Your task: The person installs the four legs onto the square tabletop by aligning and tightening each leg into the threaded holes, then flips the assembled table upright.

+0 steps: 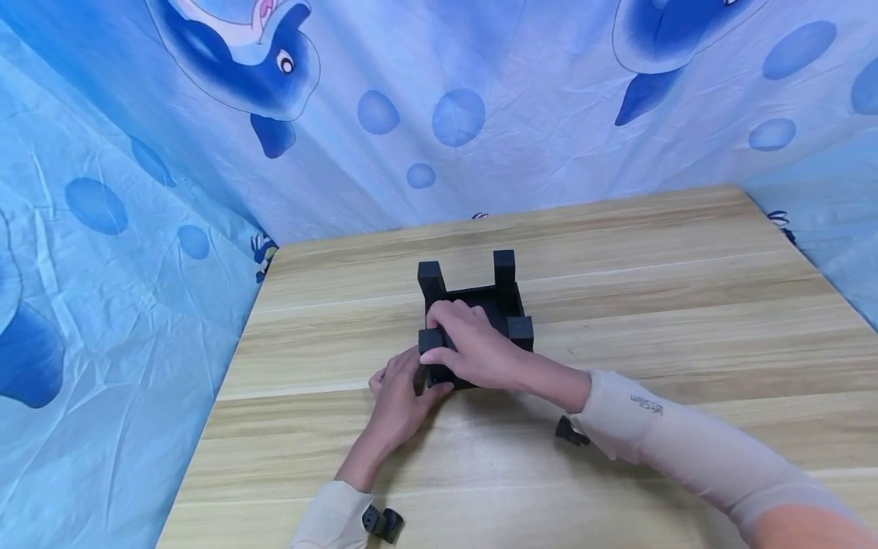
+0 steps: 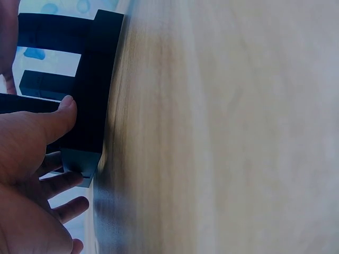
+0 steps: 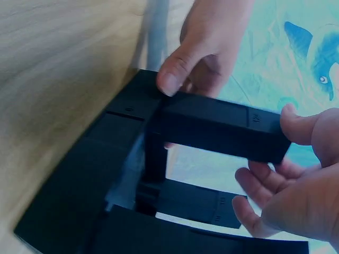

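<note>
A small black four-legged piece, like an upturned little stool, sits on the table with its legs pointing up. My right hand holds the top of its near-left leg, with the thumb on one side and the fingers around the other. My left hand grips the near-left corner of the base, thumb against the side. In the right wrist view the leg joins the base at that corner, and markings show near its end. The fingers under the corner are partly hidden.
The piece stands on a light wood-grain table. A blue curtain printed with dolphins and bubbles hangs behind and at both sides. Small black devices are strapped at both wrists.
</note>
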Motion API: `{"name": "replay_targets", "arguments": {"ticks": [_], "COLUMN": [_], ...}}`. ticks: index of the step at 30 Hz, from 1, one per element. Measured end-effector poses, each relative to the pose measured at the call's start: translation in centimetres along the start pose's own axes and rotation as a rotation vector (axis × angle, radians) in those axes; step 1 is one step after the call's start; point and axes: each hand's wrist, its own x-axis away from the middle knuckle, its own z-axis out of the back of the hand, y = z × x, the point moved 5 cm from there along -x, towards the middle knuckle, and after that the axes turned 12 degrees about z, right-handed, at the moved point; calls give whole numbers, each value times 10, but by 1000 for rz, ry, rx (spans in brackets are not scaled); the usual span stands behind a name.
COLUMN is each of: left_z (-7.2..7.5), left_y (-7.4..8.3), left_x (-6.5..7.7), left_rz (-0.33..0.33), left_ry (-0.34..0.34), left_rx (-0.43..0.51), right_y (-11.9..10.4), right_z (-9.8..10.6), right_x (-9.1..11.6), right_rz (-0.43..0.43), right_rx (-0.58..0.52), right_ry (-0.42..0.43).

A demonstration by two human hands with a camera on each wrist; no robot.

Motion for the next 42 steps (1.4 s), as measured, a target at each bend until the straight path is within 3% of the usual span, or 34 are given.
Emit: {"name": "replay_targets", "arguments": {"ticks": [6, 16, 28, 32, 38, 42], "left_z": [0, -1, -1, -1, -1, -1], "left_y": [0, 0, -2, -1, 0, 1], "left_x": [0, -1, 0, 1, 0, -1], "left_rz": [-18, -21, 8, -3, -8, -4], "left_ry": [14, 4, -9, -6, -4, -3], "left_rx": [5, -11, -5, -5, -18, -19], "right_y": [5, -8, 1, -1, -5, -6], "right_z": [-3, 6, -2, -1, 1, 2], "right_x": [3, 4, -1, 1, 6, 5], "right_rz": [-86, 71, 21, 36, 67, 84], "right_rx": [4, 3, 29, 45, 85, 126], "right_ry": [11, -80, 35, 20, -72, -65]}}
